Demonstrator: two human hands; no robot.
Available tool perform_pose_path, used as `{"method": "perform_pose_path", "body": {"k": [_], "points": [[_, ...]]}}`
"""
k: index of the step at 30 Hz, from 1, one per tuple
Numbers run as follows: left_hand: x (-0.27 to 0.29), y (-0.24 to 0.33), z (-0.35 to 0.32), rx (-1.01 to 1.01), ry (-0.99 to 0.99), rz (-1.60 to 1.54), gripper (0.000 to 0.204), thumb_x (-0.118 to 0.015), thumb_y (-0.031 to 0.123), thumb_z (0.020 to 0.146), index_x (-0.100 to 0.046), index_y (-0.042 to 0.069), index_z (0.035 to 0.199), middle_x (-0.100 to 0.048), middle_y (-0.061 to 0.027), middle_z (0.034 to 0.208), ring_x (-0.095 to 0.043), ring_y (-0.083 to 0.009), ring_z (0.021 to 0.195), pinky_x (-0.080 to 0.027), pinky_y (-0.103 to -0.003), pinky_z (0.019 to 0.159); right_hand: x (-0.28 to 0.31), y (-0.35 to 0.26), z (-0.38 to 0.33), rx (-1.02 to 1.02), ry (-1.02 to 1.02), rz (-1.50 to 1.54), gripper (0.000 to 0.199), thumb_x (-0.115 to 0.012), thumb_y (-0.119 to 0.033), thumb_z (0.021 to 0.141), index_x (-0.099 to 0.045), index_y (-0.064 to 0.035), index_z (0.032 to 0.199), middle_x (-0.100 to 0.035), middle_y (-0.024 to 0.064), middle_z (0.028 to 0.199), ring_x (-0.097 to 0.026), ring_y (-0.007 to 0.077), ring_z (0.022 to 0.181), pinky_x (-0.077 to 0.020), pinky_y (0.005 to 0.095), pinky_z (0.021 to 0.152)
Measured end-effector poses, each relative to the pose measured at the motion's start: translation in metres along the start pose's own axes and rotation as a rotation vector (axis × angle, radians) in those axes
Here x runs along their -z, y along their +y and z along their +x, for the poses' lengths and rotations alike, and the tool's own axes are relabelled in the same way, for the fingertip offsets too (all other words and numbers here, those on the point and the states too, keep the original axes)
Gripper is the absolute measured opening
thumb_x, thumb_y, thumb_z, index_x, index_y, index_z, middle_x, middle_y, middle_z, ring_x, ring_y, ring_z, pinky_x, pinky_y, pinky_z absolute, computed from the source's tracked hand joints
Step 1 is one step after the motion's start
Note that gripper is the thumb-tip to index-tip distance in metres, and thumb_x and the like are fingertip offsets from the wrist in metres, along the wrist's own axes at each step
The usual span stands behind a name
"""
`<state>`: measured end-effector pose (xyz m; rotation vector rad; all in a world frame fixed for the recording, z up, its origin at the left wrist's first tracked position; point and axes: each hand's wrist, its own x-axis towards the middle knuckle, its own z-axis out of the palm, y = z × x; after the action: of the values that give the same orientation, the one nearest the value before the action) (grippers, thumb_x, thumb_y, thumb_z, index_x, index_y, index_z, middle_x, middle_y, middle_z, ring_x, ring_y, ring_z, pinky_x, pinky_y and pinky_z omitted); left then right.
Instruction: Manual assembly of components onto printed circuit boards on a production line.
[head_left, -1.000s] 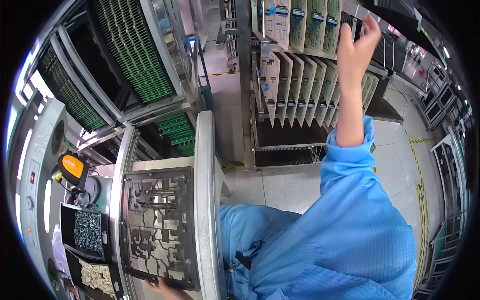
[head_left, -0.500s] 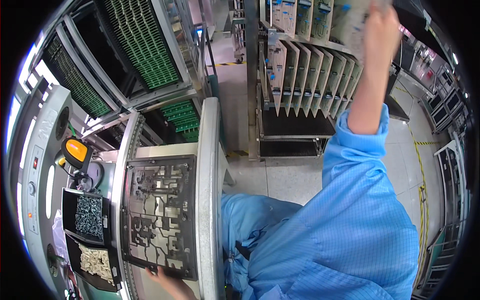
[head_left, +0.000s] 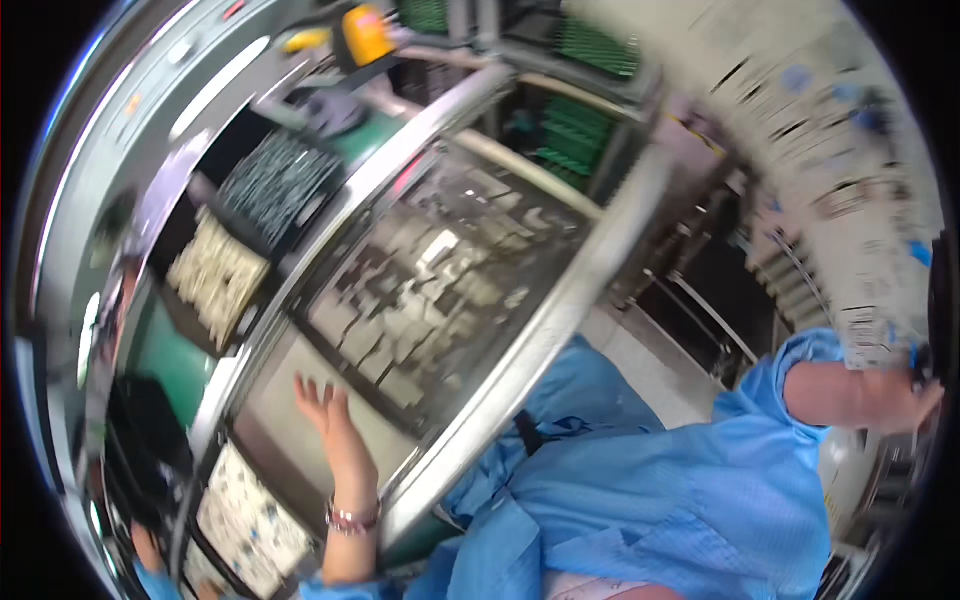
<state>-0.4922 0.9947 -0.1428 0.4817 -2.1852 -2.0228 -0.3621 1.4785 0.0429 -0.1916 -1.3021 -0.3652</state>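
nearby, metal rail (head_left: 520,350) flanks the dark fixture plate (head_left: 440,290).

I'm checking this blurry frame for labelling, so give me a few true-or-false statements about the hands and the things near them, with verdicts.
1. The left hand is spread open near the dark fixture plate. True.
2. The left hand grips an orange knob. False: it holds nothing; the orange part is far off at the top.
3. A bracelet sits on the left wrist. True.
4. The right hand rests on the fixture plate. False: it is stretched out to the right edge of the view, away from the plate.
5. The sleeve on the right arm is red. False: it is light blue.
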Motion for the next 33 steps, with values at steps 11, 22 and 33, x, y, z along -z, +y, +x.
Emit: {"method": "perform_pose_path", "body": {"k": [11, 22, 33], "points": [[0.019, 0.008, 0.000, -0.007, 0.031, -0.054, 0.073, -0.051, 0.009, 0.089, -0.011, 0.010, 0.150, -0.015, -0.0182, 0.152, -0.028, -0.0320, 0.137, -0.028, -0.043, 0.111, -0.181, -0.225, -0.177, -1.712, -1.915, 1.546, 0.042, -0.059, -0.009, 0.088, -0.052, 0.0036, 0.127, -0.064, 0.0129, 0.114, -0.064, 0.0182, 0.098, -0.0512, 0.0298, 0.084], [0.019, 0.020, -0.010, -0.073, -0.043, -0.110, 0.076, -0.050, 0.004, 0.085, -0.010, 0.008, 0.149, -0.012, -0.0160, 0.153, -0.023, -0.0334, 0.139, -0.022, -0.049, 0.113, -0.194, -0.271, -0.182, -1.153, -2.008, 1.359, 0.038, -0.057, -0.013, 0.090, -0.050, -0.0014, 0.126, -0.060, 0.0079, 0.111, -0.056, 0.0131, 0.103, -0.0425, 0.0258, 0.091], [0.009, 0.022, -0.010, -0.334, -0.063, 0.367, 0.073, -0.057, 0.000, 0.081, -0.023, 0.006, 0.146, -0.014, -0.0194, 0.151, -0.020, -0.0360, 0.140, -0.024, -0.047, 0.112, -0.178, -0.289, -0.194, 0.280, -1.523, 0.793, 0.061, -0.066, -0.040, 0.084, -0.054, 0.0030, 0.126, -0.046, 0.0171, 0.123, -0.039, 0.0330, 0.115, -0.0334, 0.0378, 0.102]]}}
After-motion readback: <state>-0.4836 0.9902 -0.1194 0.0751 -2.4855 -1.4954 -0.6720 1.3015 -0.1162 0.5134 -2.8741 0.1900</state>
